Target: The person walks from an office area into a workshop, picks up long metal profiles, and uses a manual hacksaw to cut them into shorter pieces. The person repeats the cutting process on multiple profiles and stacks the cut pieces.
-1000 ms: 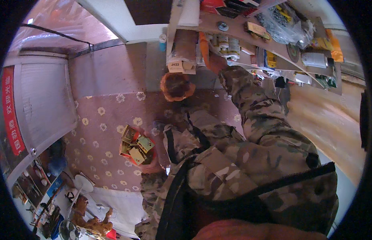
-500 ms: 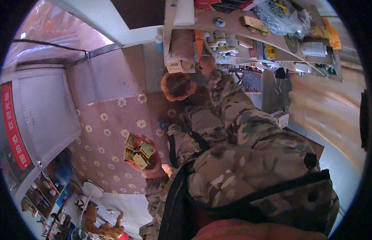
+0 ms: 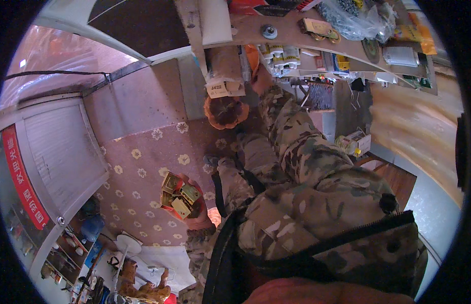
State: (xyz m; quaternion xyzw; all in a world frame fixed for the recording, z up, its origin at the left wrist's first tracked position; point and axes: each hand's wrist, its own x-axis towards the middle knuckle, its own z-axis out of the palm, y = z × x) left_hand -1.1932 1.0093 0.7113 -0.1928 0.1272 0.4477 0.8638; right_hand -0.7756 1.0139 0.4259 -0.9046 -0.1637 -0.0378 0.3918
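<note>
My left hand (image 3: 199, 217) is closed around a small open box (image 3: 167, 198) with gold and red sides. Several flat brass-coloured pieces (image 3: 182, 206) lie jumbled in it, too small to name for certain. My right hand (image 3: 262, 82) reaches up to the shelf unit, beside an orange item (image 3: 252, 58) and close to white bottles (image 3: 286, 57) with yellow-green bands. Its fingers are partly hidden, and I cannot make out whether they grip anything. Left of that hand is a brown cardboard package (image 3: 224, 68) with a white label.
A scallop-edged orange-brown round stool or stump (image 3: 226, 112) stands below the package. The shelf board (image 3: 245, 33) carries a metal washer-like disc (image 3: 269, 31), a brass-coloured item (image 3: 316, 29) and a plastic bag (image 3: 354, 20). A white-framed door (image 3: 63, 142) is at left, flower-patterned flooring (image 3: 139, 187) below.
The whole view has shifted and tilted slightly. My left hand still holds the box, and my right hand stays at the shelf, with little visible movement.
</note>
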